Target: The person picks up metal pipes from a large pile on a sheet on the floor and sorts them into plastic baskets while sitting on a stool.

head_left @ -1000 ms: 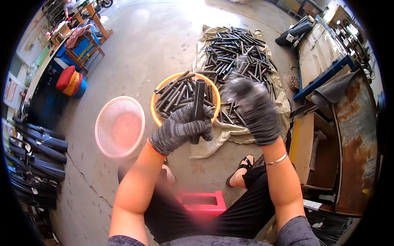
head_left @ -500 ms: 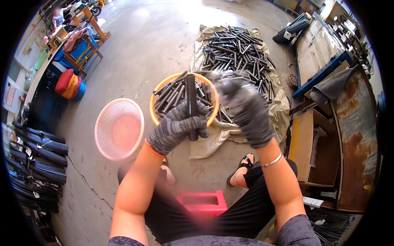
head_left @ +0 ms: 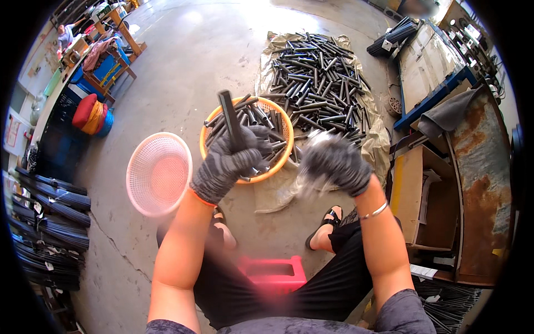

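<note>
My left hand (head_left: 228, 161), in a grey knitted glove, is closed around a short black tube (head_left: 228, 114). The tube leans away over the left part of an orange basket (head_left: 291, 131) that holds many similar black tubes. To the right, my gloved right hand (head_left: 336, 164) is smeared by motion over the near end of a beige sheet. A pale, shiny blur shows at its fingers, and what it is cannot be made out. On that sheet (head_left: 278, 189) lies a wide heap of black tubes (head_left: 317, 78).
A pink plastic basket (head_left: 158, 175) stands on the floor at left. Between my legs is a red stool (head_left: 275, 275). Bundles of black rods (head_left: 53, 222) lie far left. A cardboard box (head_left: 428, 200) and a rusty metal panel (head_left: 481, 183) stand at right. Another person (head_left: 65, 38) is far left.
My left hand has shifted slightly left, and the tube has gone from nearly upright to tilted leftward. My right hand has come down and nearer to me, still blurred.
</note>
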